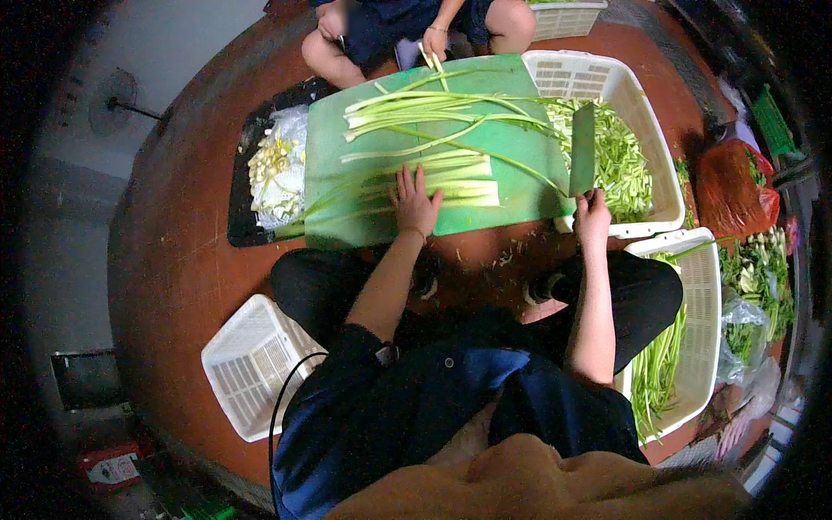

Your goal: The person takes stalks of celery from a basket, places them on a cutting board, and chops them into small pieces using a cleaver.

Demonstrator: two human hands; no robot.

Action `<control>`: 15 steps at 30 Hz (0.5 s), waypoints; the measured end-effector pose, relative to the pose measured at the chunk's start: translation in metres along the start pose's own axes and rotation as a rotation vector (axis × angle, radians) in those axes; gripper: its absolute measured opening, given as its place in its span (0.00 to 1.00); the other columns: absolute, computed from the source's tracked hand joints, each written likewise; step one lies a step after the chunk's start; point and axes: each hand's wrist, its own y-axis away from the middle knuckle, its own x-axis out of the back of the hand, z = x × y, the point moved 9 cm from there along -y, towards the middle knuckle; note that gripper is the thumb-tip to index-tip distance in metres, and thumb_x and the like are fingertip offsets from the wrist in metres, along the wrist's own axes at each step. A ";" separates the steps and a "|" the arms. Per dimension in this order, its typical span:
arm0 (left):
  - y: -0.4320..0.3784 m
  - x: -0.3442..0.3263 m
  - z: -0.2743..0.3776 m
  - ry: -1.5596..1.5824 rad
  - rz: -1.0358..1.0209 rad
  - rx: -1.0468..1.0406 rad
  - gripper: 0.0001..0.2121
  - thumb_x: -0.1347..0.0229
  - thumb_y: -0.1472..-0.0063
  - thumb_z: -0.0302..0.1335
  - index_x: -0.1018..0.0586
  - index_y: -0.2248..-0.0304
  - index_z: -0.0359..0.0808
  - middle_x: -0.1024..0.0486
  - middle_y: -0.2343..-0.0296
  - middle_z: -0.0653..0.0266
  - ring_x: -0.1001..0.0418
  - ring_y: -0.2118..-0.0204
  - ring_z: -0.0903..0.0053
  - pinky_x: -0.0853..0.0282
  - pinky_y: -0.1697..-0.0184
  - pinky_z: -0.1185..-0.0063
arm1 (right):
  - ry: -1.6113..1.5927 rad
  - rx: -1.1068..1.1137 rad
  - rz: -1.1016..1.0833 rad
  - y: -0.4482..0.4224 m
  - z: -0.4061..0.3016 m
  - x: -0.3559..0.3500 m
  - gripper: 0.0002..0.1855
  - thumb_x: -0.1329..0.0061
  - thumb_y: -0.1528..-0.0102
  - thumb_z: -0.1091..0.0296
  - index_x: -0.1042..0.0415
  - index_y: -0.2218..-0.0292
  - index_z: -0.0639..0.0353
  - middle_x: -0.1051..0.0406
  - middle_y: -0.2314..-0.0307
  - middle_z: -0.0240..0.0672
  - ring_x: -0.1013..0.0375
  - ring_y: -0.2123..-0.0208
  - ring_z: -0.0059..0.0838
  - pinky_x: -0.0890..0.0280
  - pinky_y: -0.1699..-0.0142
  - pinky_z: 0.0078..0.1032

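Note:
My left hand (pixel 416 205) lies palm down, fingers spread, on a bundle of green stalks (pixel 465 185), perhaps celery or garlic stems, along the near side of a green cutting board (pixel 448 224). The pale cut ends of the bundle point right. In my right hand (pixel 593 218) is the handle of a cleaver (pixel 582 149), its broad blade held upright in the view past the board's right edge, over the basket of cut pieces. More long stalks (pixel 448 107) lie across the far half of the board. Chopped green pieces (pixel 621 162) fill much of a white plastic basket (pixel 669 188) at the right.
Across the board sits another person, whose hand (pixel 435 42) is at some stalks. A black tray (pixel 237 221) with peeled pale pieces and plastic is left. Another white basket (pixel 705 364) holds long stalks; one (pixel 250 364) stands near my left knee. A red plastic bag (pixel 734 188) lies far right.

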 end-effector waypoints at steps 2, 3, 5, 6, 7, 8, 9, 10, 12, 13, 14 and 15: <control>-0.018 0.009 -0.022 -0.043 0.050 0.028 0.38 0.52 0.33 0.53 0.49 0.32 0.43 0.61 0.31 0.55 0.63 0.28 0.58 0.66 0.30 0.51 | -0.059 0.008 0.016 0.003 -0.023 0.004 0.13 0.47 0.39 0.63 0.32 0.61 0.64 0.24 0.72 0.52 0.25 0.68 0.57 0.31 0.63 0.42; -0.028 0.012 -0.019 -0.052 0.075 0.019 0.39 0.52 0.34 0.53 0.49 0.32 0.43 0.61 0.31 0.55 0.63 0.28 0.58 0.66 0.30 0.51 | -0.066 -0.031 0.016 0.001 -0.018 0.007 0.13 0.48 0.39 0.62 0.32 0.61 0.64 0.25 0.73 0.51 0.26 0.71 0.56 0.32 0.64 0.40; -0.029 0.020 -0.016 -0.004 0.139 -0.049 0.36 0.47 0.35 0.49 0.44 0.34 0.41 0.56 0.33 0.54 0.58 0.30 0.57 0.62 0.31 0.52 | -0.086 0.058 0.075 0.002 -0.024 0.013 0.12 0.48 0.38 0.63 0.31 0.61 0.64 0.25 0.73 0.50 0.26 0.72 0.52 0.32 0.65 0.39; -0.022 0.023 -0.012 0.047 0.203 -0.097 0.34 0.45 0.36 0.46 0.39 0.37 0.40 0.51 0.34 0.53 0.53 0.32 0.56 0.57 0.32 0.52 | -0.134 -0.009 0.047 0.002 -0.017 0.014 0.12 0.48 0.38 0.64 0.31 0.61 0.64 0.25 0.73 0.50 0.26 0.72 0.51 0.32 0.65 0.39; -0.014 0.027 -0.011 0.096 0.267 -0.143 0.31 0.42 0.37 0.44 0.35 0.39 0.39 0.46 0.36 0.52 0.49 0.33 0.56 0.53 0.33 0.52 | -0.184 -0.075 0.017 0.002 -0.011 0.013 0.12 0.48 0.38 0.64 0.31 0.61 0.64 0.25 0.73 0.49 0.26 0.72 0.50 0.32 0.64 0.39; -0.008 0.026 -0.019 0.159 0.235 -0.138 0.27 0.41 0.38 0.41 0.31 0.43 0.40 0.41 0.40 0.54 0.44 0.37 0.56 0.48 0.35 0.53 | -0.235 -0.141 -0.015 0.003 -0.006 0.011 0.12 0.48 0.38 0.64 0.31 0.60 0.65 0.25 0.73 0.49 0.26 0.72 0.49 0.32 0.64 0.39; 0.000 0.026 -0.037 0.213 0.201 -0.133 0.22 0.39 0.39 0.37 0.27 0.48 0.40 0.35 0.45 0.55 0.39 0.41 0.57 0.43 0.38 0.55 | -0.225 -0.069 0.013 0.003 -0.012 0.013 0.13 0.48 0.38 0.64 0.31 0.60 0.65 0.25 0.74 0.48 0.26 0.72 0.47 0.32 0.65 0.37; 0.011 0.025 -0.051 0.272 0.161 -0.123 0.18 0.37 0.40 0.34 0.23 0.52 0.41 0.30 0.49 0.57 0.34 0.45 0.58 0.39 0.41 0.57 | -0.209 0.002 0.036 0.004 -0.015 0.015 0.13 0.48 0.38 0.64 0.31 0.60 0.65 0.25 0.74 0.48 0.26 0.73 0.45 0.32 0.65 0.36; 0.032 0.036 -0.055 0.209 0.221 -0.217 0.12 0.37 0.41 0.31 0.21 0.58 0.42 0.26 0.57 0.61 0.30 0.52 0.60 0.34 0.47 0.60 | -0.203 0.097 0.086 0.003 -0.022 0.018 0.10 0.50 0.36 0.65 0.33 0.65 0.62 0.35 0.82 0.29 0.38 0.81 0.19 0.40 0.76 0.25; 0.039 0.042 -0.049 0.182 0.254 -0.265 0.09 0.36 0.42 0.29 0.20 0.61 0.43 0.24 0.61 0.64 0.28 0.55 0.61 0.32 0.50 0.61 | -0.201 0.104 0.088 0.004 -0.022 0.019 0.10 0.49 0.36 0.65 0.33 0.65 0.62 0.34 0.82 0.29 0.38 0.81 0.20 0.40 0.75 0.25; 0.037 0.039 -0.042 0.157 0.178 -0.309 0.09 0.38 0.41 0.28 0.19 0.60 0.45 0.23 0.62 0.65 0.27 0.56 0.62 0.31 0.50 0.64 | -0.197 0.111 0.090 0.005 -0.022 0.021 0.11 0.49 0.36 0.65 0.33 0.65 0.62 0.34 0.82 0.29 0.37 0.81 0.20 0.40 0.75 0.25; 0.037 0.042 -0.042 0.123 0.160 -0.333 0.09 0.39 0.40 0.27 0.19 0.60 0.44 0.23 0.62 0.65 0.27 0.56 0.62 0.30 0.50 0.64 | -0.212 0.124 0.084 0.007 -0.033 0.018 0.11 0.49 0.36 0.65 0.33 0.65 0.62 0.34 0.81 0.30 0.37 0.81 0.20 0.40 0.74 0.25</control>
